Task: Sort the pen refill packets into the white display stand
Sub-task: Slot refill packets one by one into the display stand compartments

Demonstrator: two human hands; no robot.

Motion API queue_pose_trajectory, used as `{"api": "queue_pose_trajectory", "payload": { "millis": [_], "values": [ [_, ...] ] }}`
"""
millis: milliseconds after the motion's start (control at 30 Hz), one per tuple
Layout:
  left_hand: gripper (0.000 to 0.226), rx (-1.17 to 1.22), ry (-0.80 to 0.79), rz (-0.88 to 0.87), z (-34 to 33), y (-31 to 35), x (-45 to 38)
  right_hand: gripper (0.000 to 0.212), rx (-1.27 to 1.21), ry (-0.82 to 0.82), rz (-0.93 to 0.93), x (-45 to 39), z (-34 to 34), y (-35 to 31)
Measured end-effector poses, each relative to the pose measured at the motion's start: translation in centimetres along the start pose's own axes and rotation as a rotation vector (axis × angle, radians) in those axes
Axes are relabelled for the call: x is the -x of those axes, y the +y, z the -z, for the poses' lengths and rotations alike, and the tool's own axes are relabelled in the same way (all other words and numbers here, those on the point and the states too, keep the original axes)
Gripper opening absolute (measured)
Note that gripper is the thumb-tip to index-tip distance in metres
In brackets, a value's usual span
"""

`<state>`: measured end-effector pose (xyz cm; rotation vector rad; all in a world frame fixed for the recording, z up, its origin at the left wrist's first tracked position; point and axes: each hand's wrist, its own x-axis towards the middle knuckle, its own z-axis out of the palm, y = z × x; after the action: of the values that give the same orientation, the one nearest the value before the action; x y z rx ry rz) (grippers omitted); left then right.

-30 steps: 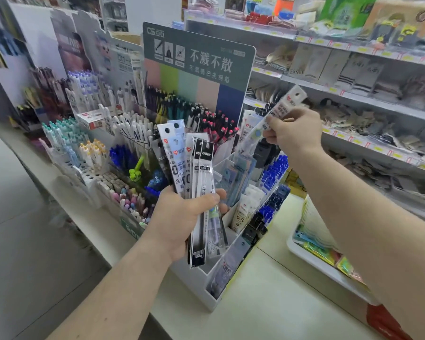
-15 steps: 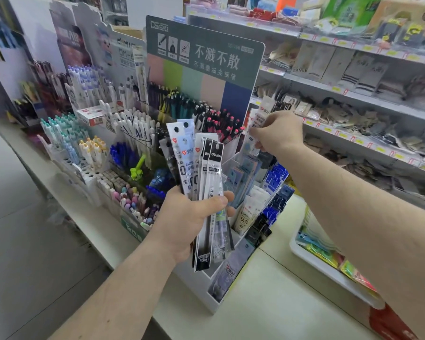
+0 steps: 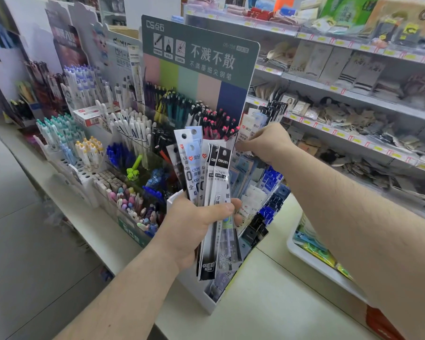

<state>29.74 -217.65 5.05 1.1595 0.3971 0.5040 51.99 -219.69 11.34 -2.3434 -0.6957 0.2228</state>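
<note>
On a shop counter, the right hand (image 3: pixel 268 141) pinches one packet (image 3: pixel 246 133) into the white display stand (image 3: pixel 207 299); next, pick another from the left hand (image 3: pixel 196 224)'s gripped fan of refill packets (image 3: pixel 206 173)

Refill packets (image 3: pixel 207 192) before display stand (image 3: pixel 210 300), pens (image 3: pixel 133 133) left, shelves (image 3: pixel 353 94) seemingly behind.

The bare left forearm is rising from the bottom left of the frame toward the centre, and the left hand (image 3: pixel 196 227) is gripping a fanned bundle of long, narrow plastic pen refill packets (image 3: pixel 206 182), thumb lying across their front. The right arm is reaching in from the lower right, its right hand (image 3: pixel 265 143) sitting above centre, knuckles up, fingers curled downward and pinching something.
</note>
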Motion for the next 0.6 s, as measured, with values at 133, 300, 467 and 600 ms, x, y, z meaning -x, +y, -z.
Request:
{"api": "queue_pose_trajectory", "payload": {
  "millis": [133, 300, 467, 600],
  "values": [
    [0.02, 0.073, -0.083, 0.122, -0.9, -0.8, 0.3, 0.031, -0.252, 0.113, 0.025, 4.6, 2.1, 0.5],
    [0.037, 0.105, -0.171, 0.215, -2.8, -2.1, 0.5, 0.031, -0.464, -0.108, -0.025, 12.9, 1.9, 3.8],
    [0.032, 0.041, -0.271, 0.238, -4.8, -4.1, 0.3, 0.026, -0.481, -0.209, -0.087, 15.8, 0.1, 7.2],
    [0.036, 0.146, -0.396, 0.345, -5.3, -4.9, 0.3, 0.01, -0.611, -0.208, -0.085, 16.7, 1.1, 9.4]
  ]
}}
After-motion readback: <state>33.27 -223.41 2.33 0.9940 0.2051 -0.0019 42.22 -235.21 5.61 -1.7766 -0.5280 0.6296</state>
